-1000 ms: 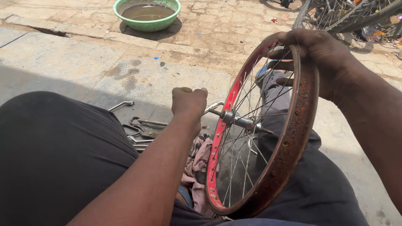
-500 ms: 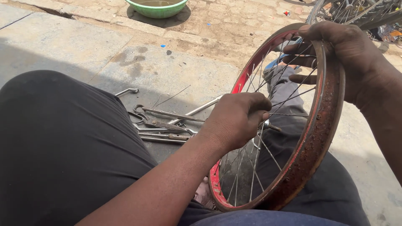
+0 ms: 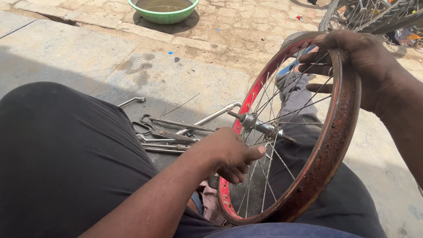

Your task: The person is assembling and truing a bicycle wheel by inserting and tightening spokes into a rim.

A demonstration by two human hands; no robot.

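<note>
- Rusty wheel rim point(image 3: 328, 150) stands upright between both hands.
- Right hand point(image 3: 352, 61) clamps the rim's top.
- Left hand point(image 3: 229, 154), fingers loosely curled, touches the spokes point(image 3: 264, 163).

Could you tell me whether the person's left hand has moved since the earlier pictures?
Yes. The left hand has dropped from beside the hub toward the lower spokes.

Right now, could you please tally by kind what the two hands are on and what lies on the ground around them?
Rusty red wheel rim, right hand gripping its top, left hand at the spokes: 1
Green basin of water: 1
Pile of metal hand tools, too tangled to count singly: 1
Total: 3
</note>
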